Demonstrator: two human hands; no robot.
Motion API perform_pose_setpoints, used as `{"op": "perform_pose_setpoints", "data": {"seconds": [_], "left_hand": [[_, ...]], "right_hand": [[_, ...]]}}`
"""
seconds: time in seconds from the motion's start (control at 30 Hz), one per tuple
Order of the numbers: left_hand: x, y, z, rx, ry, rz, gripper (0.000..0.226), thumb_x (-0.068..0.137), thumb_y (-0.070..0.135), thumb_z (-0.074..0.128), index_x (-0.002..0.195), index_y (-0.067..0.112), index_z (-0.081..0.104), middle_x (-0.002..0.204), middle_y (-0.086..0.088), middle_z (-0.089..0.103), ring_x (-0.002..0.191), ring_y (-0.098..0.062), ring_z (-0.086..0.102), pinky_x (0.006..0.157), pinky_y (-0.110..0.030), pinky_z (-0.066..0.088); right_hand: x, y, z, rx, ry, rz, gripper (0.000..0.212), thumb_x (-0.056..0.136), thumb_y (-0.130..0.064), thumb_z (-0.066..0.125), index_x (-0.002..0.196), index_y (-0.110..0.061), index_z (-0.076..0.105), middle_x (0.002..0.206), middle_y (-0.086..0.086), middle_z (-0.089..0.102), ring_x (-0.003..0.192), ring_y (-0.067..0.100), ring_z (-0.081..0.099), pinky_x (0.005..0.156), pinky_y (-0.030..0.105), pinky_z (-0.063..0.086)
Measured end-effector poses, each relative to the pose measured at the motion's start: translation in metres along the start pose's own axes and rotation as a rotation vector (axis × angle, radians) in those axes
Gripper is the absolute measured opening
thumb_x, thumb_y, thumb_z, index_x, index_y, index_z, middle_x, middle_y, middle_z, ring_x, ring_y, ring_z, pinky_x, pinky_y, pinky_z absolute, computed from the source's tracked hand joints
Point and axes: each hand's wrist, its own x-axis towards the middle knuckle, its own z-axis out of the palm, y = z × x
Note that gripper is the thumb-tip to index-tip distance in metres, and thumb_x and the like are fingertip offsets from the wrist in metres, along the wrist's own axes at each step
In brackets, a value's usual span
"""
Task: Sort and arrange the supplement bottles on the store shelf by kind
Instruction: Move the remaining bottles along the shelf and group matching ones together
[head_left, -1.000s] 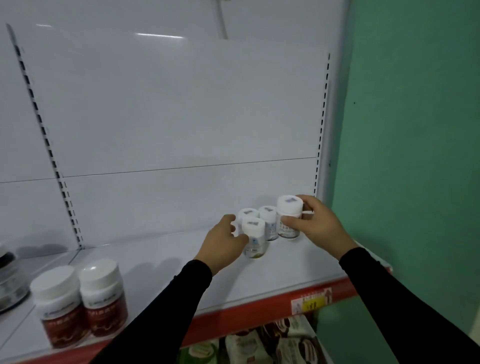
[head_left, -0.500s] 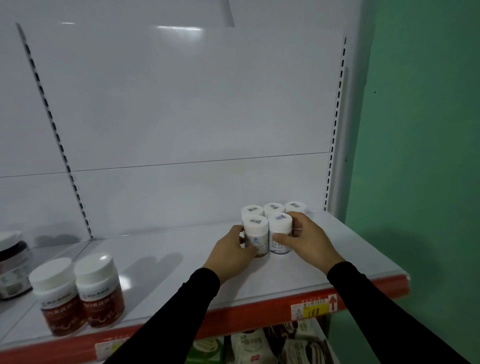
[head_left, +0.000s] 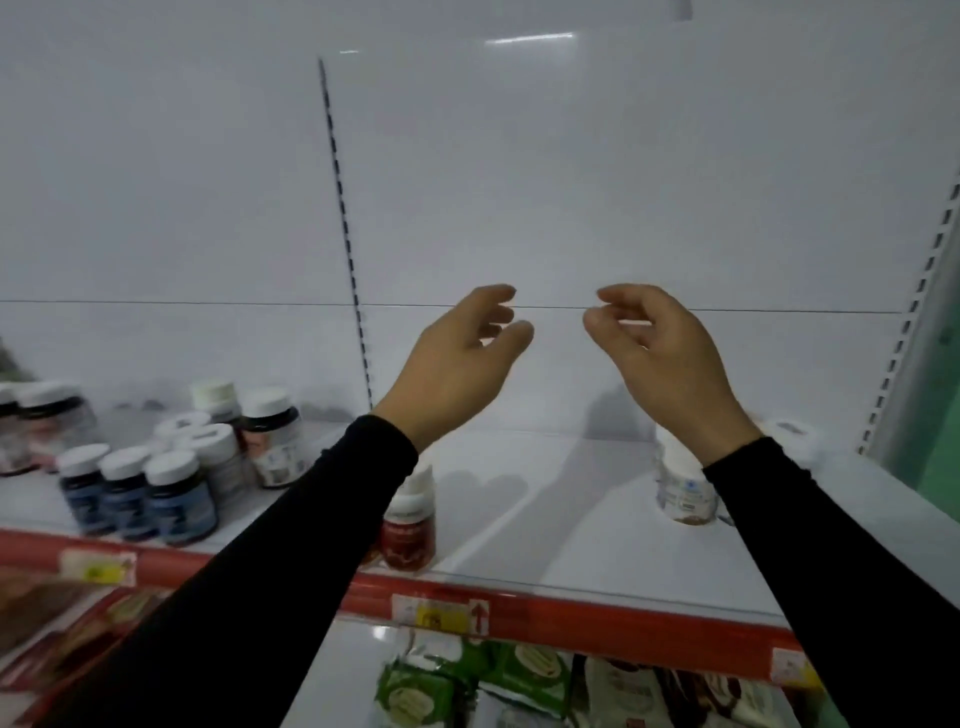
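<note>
Bottles (head_left: 179, 493) left on shelf (head_left: 545, 519), packets (head_left: 519, 675) beneath.

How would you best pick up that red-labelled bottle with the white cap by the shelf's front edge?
Probably by the white cap of the red-labelled bottle, coming from above and in front: it stands upright at the shelf edge, with the left sleeve covering its left side.

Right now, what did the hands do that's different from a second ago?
Both hands let go of the small white-capped bottles and lifted off the shelf. The left hand and right hand now hang in the air, loosely curled, holding nothing. The small bottles stayed at the shelf's right end, and the red-labelled bottle stayed near the front edge.
</note>
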Motion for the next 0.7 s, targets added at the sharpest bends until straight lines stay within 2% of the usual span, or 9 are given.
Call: {"op": "perform_pose_setpoints", "data": {"seconds": [0.07,0.2,0.27,0.33,0.43,0.57,0.63,0.7], "left_hand": [[-0.006,-0.012,-0.043,-0.023,0.101,-0.035,0.038,0.095,0.04,0.055,0.132,0.032,0.057,0.117,0.018,0.063,0.111,0.002,0.057,0.089,-0.017,0.042],[-0.021,-0.05,-0.12,-0.034,0.208,-0.103,0.042,0.096,0.042,0.05,0.133,0.024,0.058,0.13,0.006,0.063,0.12,-0.009,0.056,0.104,-0.031,0.043],[-0.026,-0.071,-0.156,-0.059,0.238,-0.122,0.045,0.091,0.047,0.047,0.129,0.025,0.059,0.127,0.006,0.064,0.118,-0.009,0.058,0.102,-0.032,0.044],[-0.029,-0.095,-0.192,-0.085,0.257,-0.133,0.037,0.091,0.046,0.046,0.12,0.03,0.062,0.12,0.007,0.066,0.113,-0.009,0.06,0.099,-0.032,0.045],[-0.028,-0.134,-0.241,-0.115,0.226,-0.15,0.021,0.098,0.041,0.046,0.11,0.035,0.062,0.117,0.006,0.066,0.111,-0.011,0.061,0.102,-0.036,0.045],[-0.021,-0.177,-0.286,-0.132,0.105,-0.168,0.016,0.099,0.041,0.044,0.102,0.04,0.06,0.119,0.006,0.065,0.112,-0.011,0.059,0.102,-0.035,0.044],[-0.018,-0.192,-0.299,-0.152,0.057,-0.177,0.015,0.1,0.041,0.044,0.1,0.042,0.059,0.119,0.006,0.064,0.111,-0.01,0.059,0.102,-0.034,0.044],[-0.017,-0.205,-0.308,-0.167,0.022,-0.191,0.014,0.1,0.041,0.044,0.098,0.042,0.059,0.117,0.008,0.065,0.11,-0.009,0.059,0.101,-0.033,0.044]], "right_hand": [[0.002,-0.019,0.039,0.028,-0.089,-0.027,0.025,0.089,-0.04,0.067,0.111,-0.031,0.063,0.099,-0.018,0.065,0.081,-0.016,0.06,0.066,0.0,0.04],[-0.002,-0.051,0.109,0.034,-0.218,-0.063,0.029,0.089,-0.046,0.064,0.115,-0.033,0.062,0.1,-0.021,0.065,0.089,-0.009,0.063,0.066,0.001,0.04],[-0.004,-0.068,0.141,0.022,-0.255,-0.081,0.031,0.088,-0.05,0.063,0.115,-0.035,0.062,0.101,-0.023,0.065,0.09,-0.007,0.064,0.068,0.0,0.04],[-0.005,-0.084,0.172,0.013,-0.275,-0.096,0.03,0.088,-0.051,0.062,0.114,-0.036,0.061,0.1,-0.023,0.065,0.087,-0.01,0.064,0.066,0.0,0.04],[-0.005,-0.105,0.221,-0.014,-0.276,-0.084,0.028,0.087,-0.052,0.063,0.112,-0.039,0.06,0.098,-0.023,0.066,0.083,-0.012,0.064,0.062,0.0,0.04],[-0.007,-0.113,0.284,-0.086,-0.254,0.012,0.028,0.082,-0.059,0.062,0.107,-0.045,0.059,0.092,-0.03,0.064,0.082,-0.011,0.063,0.058,0.004,0.04],[-0.008,-0.109,0.313,-0.146,-0.265,0.1,0.038,0.08,-0.061,0.062,0.113,-0.043,0.057,0.1,-0.027,0.063,0.086,-0.005,0.063,0.059,0.009,0.041],[-0.011,-0.101,0.339,-0.223,-0.286,0.179,0.049,0.082,-0.059,0.062,0.125,-0.036,0.054,0.118,-0.013,0.061,0.097,0.005,0.062,0.066,0.016,0.044]]}}
